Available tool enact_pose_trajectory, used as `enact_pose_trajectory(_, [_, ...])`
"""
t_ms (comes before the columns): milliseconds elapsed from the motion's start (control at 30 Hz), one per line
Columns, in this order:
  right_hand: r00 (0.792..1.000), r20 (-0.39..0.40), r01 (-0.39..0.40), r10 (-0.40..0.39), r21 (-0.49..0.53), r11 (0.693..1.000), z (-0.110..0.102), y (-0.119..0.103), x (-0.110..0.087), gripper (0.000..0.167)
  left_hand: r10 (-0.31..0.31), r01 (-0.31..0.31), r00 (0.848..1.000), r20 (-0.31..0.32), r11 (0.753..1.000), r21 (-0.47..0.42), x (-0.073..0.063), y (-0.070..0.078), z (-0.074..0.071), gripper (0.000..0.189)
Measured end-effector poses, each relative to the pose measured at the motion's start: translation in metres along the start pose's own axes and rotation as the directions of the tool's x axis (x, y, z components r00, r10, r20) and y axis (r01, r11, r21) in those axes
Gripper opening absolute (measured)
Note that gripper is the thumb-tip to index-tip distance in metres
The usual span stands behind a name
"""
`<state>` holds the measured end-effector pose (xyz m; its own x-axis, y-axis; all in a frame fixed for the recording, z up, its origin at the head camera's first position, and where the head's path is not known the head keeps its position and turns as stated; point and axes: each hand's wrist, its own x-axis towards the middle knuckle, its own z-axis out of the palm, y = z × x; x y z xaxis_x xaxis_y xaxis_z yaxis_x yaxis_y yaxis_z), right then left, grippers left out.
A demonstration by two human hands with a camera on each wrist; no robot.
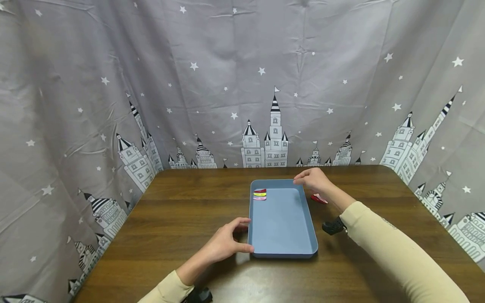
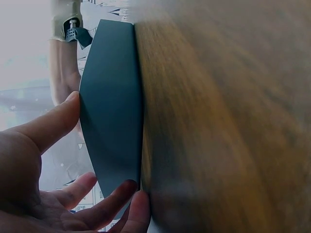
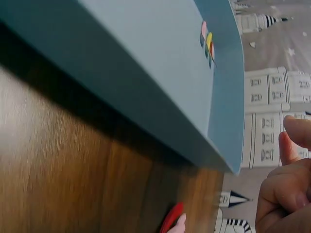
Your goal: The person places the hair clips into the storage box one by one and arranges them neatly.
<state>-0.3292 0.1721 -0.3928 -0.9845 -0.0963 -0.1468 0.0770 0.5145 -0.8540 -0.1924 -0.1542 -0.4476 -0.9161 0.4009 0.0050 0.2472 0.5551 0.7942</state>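
Blue tray (image 1: 285, 225) flat on the worktop, long side running roughly 6 to 12 o'clock. Inside, toward 10–11 o'clock, three hair clips (image 1: 259, 194) stacked in a short column: red farthest, yellow between, pink nearest.

Left hand (image 1: 227, 242) at the tray's 8 o'clock: grip spread wide, thumb on the rim, fingers fanned against the outer wall.

Right hand (image 1: 313, 179) at 1 o'clock, by the far corner: thumb and fingertip drawn close, other fingers curled. Fingertips are small and partly turned away; cannot tell whether anything is pinched there.

Outside the tray at 2 o'clock, loose red and pink clips (image 1: 320, 200), lying close together on the wood.

Worktop (image 1: 197, 198): brown wood grain, glossy patch toward 6–7 o'clock. Pale sleeves, black wrist devices. Grey curtain (image 1: 212, 92) from 10 round to 2 o'clock, printed with white stars and castles.
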Motion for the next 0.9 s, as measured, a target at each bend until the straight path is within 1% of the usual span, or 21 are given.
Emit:
enact_pose_trajectory(133, [1.000, -0.011, -0.011, 0.011, 0.002, 1.000, -0.011, 0.006, 0.000, 0.032, -0.002, 0.002, 1.000, 0.002, 1.000, -0.008, 0.000, 0.001, -0.001, 0.079])
enact_pose_trajectory(333, [1.000, -0.018, 0.007, -0.007, -0.001, 1.000, -0.027, 0.020, 0.001, 0.033, -0.005, 0.005, 1.000, 0.000, 1.000, -0.003, 0.000, 0.002, -0.001, 0.079])
enact_pose_trajectory(533, [1.000, -0.018, -0.002, 0.003, 0.050, 0.999, -0.039, 0.031, -0.002, 0.039, -0.004, 0.004, 1.000, 0.000, 1.000, -0.007, 0.000, 0.002, -0.001, 0.080])
enact_pose_trajectory(633, [1.000, -0.024, -0.008, 0.009, 0.069, 0.998, -0.044, 0.036, -0.002, 0.039, -0.005, 0.005, 1.000, 0.000, 1.000, -0.008, -0.001, 0.001, -0.001, 0.080])
enact_pose_trajectory(900, [0.996, -0.088, -0.027, 0.030, 0.027, 0.999, -0.054, 0.046, -0.004, 0.039, 0.003, -0.003, 1.000, 0.000, 1.000, -0.004, -0.001, 0.001, 0.000, 0.080])
